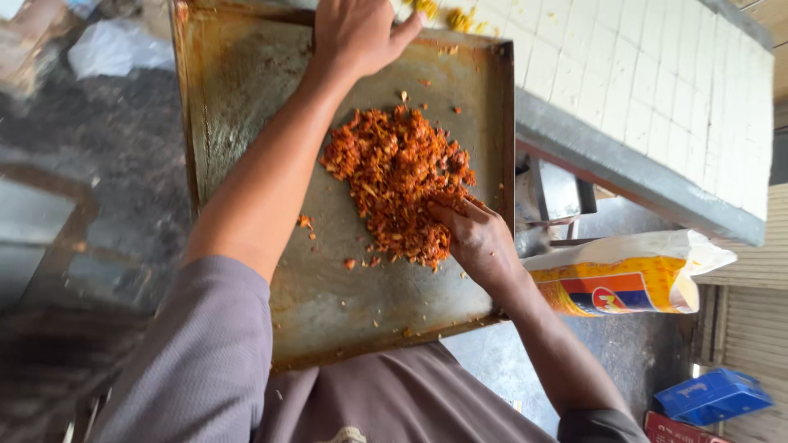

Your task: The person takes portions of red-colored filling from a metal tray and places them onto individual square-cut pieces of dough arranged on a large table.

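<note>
**Hands in the spiced mix on a worn metal tray**

Far left of frame: dark mottled table (123, 189), blurred, w/ a white plastic bag (115, 45) at upper left. Can't make out more there.

Centre-left: grey sleeve (197, 361) runs up from the bottom edge; forearm crosses the tray diagonally. Left hand (357, 33) sits at top centre, on the tray's far rim, fingers curled over the edge & thumb out to the right. Looks like a steadying grip on the rim, nothing else in it.

Centre: big rectangular tray (246, 98), rusty/stained, mostly bare metal. Reddish-orange chopped mix (394, 176) lies in one loose heap in the tray's right half, a few stray crumbs around it. Colour is fairly even through the heap, so my guess is the mixing is well along; heap not yet gathered or lifted off, so that part is left.

Centre-right: right hand (476, 238) is at the heap's lower right edge, fingers bent & pushed into the mix, partly closed. Whether it holds a pinch can't be told; fingertips are buried.

Right: yellow-orange printed sack (624, 283) lies beside the tray; white tiled counter (657, 82) upper right; blue box (712, 395) lower right.
</note>
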